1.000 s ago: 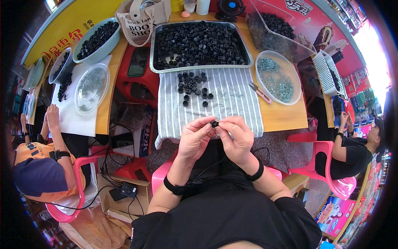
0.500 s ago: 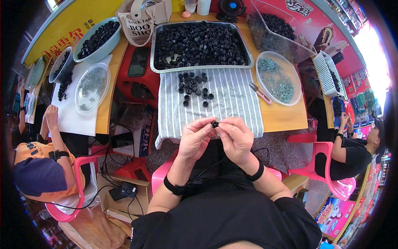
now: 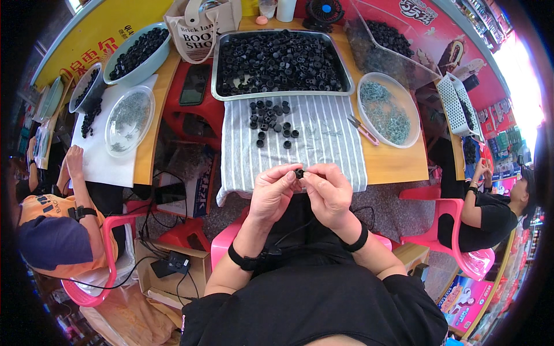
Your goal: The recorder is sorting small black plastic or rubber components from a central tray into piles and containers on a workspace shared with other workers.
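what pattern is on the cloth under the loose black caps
The cloth is grey with white stripes, seen in the head view.

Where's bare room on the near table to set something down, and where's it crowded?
Bare tabletop shows below the pink-handled snips and round tub, along the front edge. Striped cloth is bare between the loose black parts and the left hand. The metal tray is crowded with more.

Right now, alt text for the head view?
Both hands pinch a small black part at a striped cloth's near edge. Loose black parts lie farther up the cloth, before a metal tray heaped with more; snips and a tub of greenish pieces sit right.
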The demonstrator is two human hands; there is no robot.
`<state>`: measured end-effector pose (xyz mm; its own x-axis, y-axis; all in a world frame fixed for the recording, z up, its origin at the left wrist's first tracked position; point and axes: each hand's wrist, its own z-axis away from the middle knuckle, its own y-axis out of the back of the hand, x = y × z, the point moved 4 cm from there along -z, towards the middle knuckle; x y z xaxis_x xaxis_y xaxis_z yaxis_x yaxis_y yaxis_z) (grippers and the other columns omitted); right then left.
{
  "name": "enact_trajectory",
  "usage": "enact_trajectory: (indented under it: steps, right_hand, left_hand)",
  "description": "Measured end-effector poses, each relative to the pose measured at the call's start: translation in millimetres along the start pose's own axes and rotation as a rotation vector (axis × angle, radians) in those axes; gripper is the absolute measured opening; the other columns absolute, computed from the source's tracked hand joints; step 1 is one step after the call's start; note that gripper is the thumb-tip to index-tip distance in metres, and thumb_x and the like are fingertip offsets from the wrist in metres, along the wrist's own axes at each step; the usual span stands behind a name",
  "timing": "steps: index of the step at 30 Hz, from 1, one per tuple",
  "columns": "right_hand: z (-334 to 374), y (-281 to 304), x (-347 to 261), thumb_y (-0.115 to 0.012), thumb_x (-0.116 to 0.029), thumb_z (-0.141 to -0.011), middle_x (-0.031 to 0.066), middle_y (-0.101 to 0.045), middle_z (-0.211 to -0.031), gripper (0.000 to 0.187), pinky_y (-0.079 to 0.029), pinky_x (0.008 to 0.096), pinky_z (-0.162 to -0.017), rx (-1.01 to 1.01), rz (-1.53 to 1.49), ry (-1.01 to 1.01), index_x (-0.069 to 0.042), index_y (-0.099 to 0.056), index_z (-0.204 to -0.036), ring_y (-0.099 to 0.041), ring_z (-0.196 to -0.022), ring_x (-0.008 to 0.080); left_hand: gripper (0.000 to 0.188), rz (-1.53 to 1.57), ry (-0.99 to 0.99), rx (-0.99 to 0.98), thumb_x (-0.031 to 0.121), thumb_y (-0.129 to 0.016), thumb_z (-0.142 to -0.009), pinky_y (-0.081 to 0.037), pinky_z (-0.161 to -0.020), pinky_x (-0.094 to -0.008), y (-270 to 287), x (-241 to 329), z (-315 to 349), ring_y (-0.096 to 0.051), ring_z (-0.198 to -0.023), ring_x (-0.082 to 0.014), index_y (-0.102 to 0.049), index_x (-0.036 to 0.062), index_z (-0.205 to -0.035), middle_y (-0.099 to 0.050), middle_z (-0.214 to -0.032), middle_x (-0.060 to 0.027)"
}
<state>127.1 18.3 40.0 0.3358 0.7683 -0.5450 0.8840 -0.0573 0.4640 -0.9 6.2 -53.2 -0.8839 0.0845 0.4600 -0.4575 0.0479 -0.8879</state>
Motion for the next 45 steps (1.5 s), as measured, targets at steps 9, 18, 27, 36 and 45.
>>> enact_trajectory:
  steps: [9,18,27,36,45]
  right_hand:
    - [2,0,-2,-0.071,0.009,-0.074,0.0138,-0.065,-0.091,0.02,-0.05,0.033,-0.062,0.011,-0.014,0.042,0.004,-0.068,-0.094,-0.063,-0.075,0.0261]
    - [-1,1,-2,-0.074,0.01,-0.072,0.0142,-0.065,-0.087,0.021,-0.05,0.0311,-0.061,-0.047,-0.016,0.078,0.004,-0.068,-0.091,-0.062,-0.072,0.025]
    - [-6,0,-1,-0.074,0.009,-0.074,0.0117,-0.064,-0.083,0.018,-0.049,0.031,-0.059,-0.096,-0.012,0.051,0.003,-0.067,-0.089,-0.062,-0.069,0.024]
    - [-9,0,9,-0.076,0.005,-0.075,0.0107,-0.061,-0.082,0.017,-0.051,0.0301,-0.06,-0.124,-0.169,-0.161,0.002,-0.066,-0.089,-0.063,-0.07,0.0221]
    - [0,-5,18,-0.077,0.006,-0.073,0.0107,-0.061,-0.082,0.022,-0.05,0.0303,-0.057,-0.093,-0.173,-0.192,0.002,-0.065,-0.091,-0.062,-0.067,0.0214]
  left_hand:
    - [0.023,-0.003,0.0,0.003,0.009,-0.061,-0.097,-0.056,-0.082,-0.0321,-2,2,1,-0.069,-0.091,-0.0192,-0.067,-0.0034,-0.116,-0.071,-0.104,-0.0121]
    - [0.021,-0.049,-0.023,0.0,0.009,-0.063,-0.096,-0.056,-0.08,-0.0308,-5,3,1,-0.068,-0.09,-0.0179,-0.069,-0.0039,-0.111,-0.068,-0.103,-0.009]
    - [0.021,-0.071,-0.009,-0.008,0.01,-0.061,-0.097,-0.055,-0.081,-0.0315,-2,2,1,-0.068,-0.091,-0.0184,-0.069,-0.0043,-0.111,-0.068,-0.104,-0.0095]
    - [0.022,-0.112,-0.014,0.007,0.008,-0.063,-0.096,-0.054,-0.081,-0.0284,-12,4,3,-0.066,-0.089,-0.0158,-0.068,-0.0049,-0.113,-0.067,-0.102,-0.0086]
    - [0.031,-0.198,-0.061,-0.091,0.002,-0.068,-0.091,-0.053,-0.087,-0.027,-20,5,3,-0.063,-0.099,-0.0146,-0.063,-0.0047,-0.12,-0.064,-0.109,-0.006]
